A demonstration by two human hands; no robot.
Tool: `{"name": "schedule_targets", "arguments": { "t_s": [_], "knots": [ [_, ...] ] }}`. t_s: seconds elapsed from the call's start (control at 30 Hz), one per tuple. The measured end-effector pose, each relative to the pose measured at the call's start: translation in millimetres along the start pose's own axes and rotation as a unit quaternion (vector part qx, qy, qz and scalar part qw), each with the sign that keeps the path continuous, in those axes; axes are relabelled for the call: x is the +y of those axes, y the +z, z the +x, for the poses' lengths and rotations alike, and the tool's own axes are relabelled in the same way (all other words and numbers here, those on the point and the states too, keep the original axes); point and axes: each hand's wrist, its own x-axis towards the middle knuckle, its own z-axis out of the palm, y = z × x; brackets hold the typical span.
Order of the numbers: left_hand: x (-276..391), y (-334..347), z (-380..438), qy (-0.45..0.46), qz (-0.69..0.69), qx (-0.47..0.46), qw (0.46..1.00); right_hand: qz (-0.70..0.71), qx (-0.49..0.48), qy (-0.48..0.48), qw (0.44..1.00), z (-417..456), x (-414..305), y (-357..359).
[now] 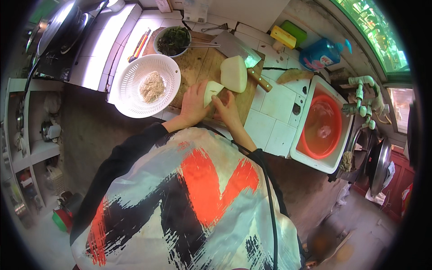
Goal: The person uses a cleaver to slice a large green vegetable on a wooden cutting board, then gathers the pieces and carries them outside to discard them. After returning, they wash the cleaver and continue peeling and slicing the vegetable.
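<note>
My left hand (194, 104) lies over a cut piece of pale, peeled vegetable (213, 92) and holds it at the near side of a wooden cutting board (194, 67). The thumb of my right hand (228, 109) touches the piece's right edge; its index finger stands apart, and its other fingers are partly hidden. Just beyond, a larger pale block of the vegetable (234, 74) rests on the board. Behind that block lies a cleaver (233, 45), its wooden handle pointing right past the board's edge.
Left stands a white plastic colander (126, 98) with a clump of thin strands (152, 87). A bowl of dark greens (173, 40) has chopsticks across it. A utility knife (139, 45) lies nearby. Right are a soap bottle (320, 54) and a sink (297, 148) holding a red basin (337, 135).
</note>
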Motion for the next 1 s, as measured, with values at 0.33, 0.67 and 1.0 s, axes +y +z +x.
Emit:
{"name": "schedule_targets", "arguments": {
  "t_s": [0.33, 0.67, 1.0],
  "knots": [
    [-1, -6, -3, 0.042, -0.072, -0.080, 0.993, 0.166, -0.052, 0.129, 0.976, 17, -20, 4],
    [1, -15, 0, 0.019, -0.099, -0.140, 0.985, 0.127, 0.002, 0.104, 0.986, 55, 8, 28],
    [-4, -19, 2, -0.024, -0.141, -0.137, 0.980, -0.014, 0.030, 0.124, 0.992, 54, -16, 32]
  ]
}}
